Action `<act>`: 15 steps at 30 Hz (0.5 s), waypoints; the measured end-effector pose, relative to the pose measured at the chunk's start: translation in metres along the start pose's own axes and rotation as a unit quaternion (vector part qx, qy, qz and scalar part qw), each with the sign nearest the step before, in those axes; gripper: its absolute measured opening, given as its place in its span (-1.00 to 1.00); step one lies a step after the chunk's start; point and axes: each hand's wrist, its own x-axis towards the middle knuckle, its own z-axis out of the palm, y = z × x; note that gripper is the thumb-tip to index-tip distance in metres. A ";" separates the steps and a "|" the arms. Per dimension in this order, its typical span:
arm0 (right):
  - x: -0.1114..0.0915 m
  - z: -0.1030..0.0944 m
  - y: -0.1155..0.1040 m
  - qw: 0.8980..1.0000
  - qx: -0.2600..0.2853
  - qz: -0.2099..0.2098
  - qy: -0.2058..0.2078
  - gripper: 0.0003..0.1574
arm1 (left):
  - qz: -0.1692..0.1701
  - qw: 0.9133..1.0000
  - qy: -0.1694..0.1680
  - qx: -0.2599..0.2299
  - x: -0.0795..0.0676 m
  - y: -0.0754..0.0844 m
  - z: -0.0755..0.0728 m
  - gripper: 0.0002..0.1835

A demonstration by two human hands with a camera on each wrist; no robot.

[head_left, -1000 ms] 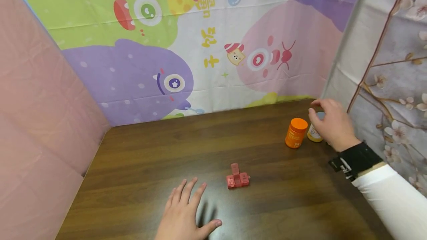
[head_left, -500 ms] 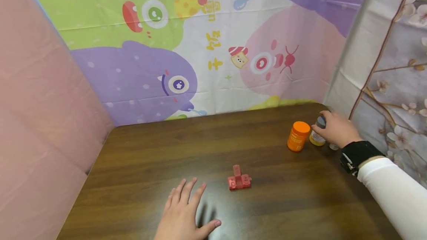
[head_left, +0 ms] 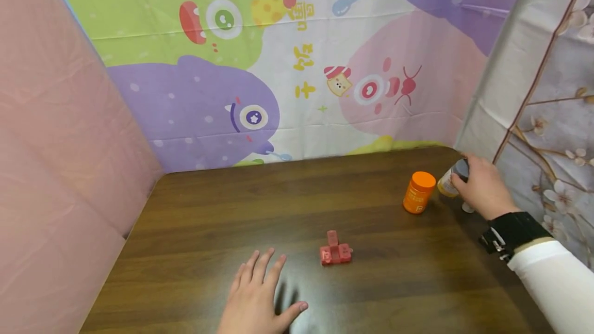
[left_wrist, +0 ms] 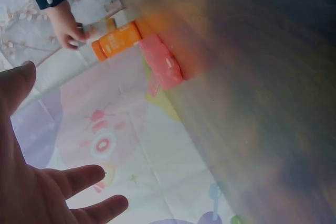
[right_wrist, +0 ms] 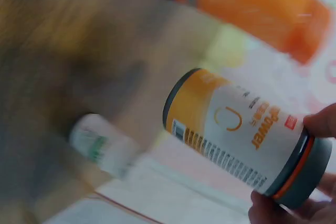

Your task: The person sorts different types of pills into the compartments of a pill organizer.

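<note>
At the table's far right, my right hand [head_left: 487, 187] grips a supplement bottle [right_wrist: 231, 129] by its dark grey cap [right_wrist: 310, 174]. The bottle has a white and yellow label with a barcode and leans at a tilt. Just left of it stands an orange bottle [head_left: 418, 193] with an orange lid. A small white bottle [right_wrist: 102, 142] is close by, mostly hidden behind the right hand in the head view. My left hand [head_left: 255, 298] is spread at the front of the table, holding nothing. A red pill box [head_left: 335, 254] with one lid raised sits to its right.
The brown wooden table [head_left: 223, 210] meets a cartoon-printed cloth [head_left: 306, 117] at the back. A pink cloth [head_left: 60, 169] hangs on the left, and a floral cloth [head_left: 557, 133] borders the right side, near the right hand.
My right hand has come down onto the grey-capped bottle, taken hold of it and tilted it to the right. The left hand stays in place. The head view has shifted slightly.
</note>
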 end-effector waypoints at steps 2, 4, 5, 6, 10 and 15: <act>-0.009 -0.013 -0.011 1.000 0.010 0.002 0.028 -0.19 | -0.006 1.000 -0.009 -0.010 0.002 -0.001 -0.001 -0.05; -0.019 -0.027 -0.026 0.998 0.022 -0.007 0.050 -0.18 | -0.012 1.000 -0.014 -0.021 0.004 -0.001 -0.003 -0.03; -0.024 -0.032 -0.035 0.998 0.023 -0.016 0.061 -0.18 | -0.015 0.999 -0.015 -0.025 0.006 -0.001 -0.004 -0.02; -0.029 -0.037 -0.044 0.997 0.022 -0.023 0.064 -0.19 | -0.017 0.999 -0.016 -0.028 0.007 -0.001 -0.005 -0.01; -0.047 -0.043 -0.092 0.997 0.025 -0.062 0.039 -0.22 | -0.016 0.999 -0.023 -0.037 0.013 0.003 -0.005 0.02; -0.074 -0.017 -0.157 0.989 0.049 -0.132 -0.040 -0.24 | 0.006 0.998 -0.048 -0.049 0.021 0.016 0.001 0.03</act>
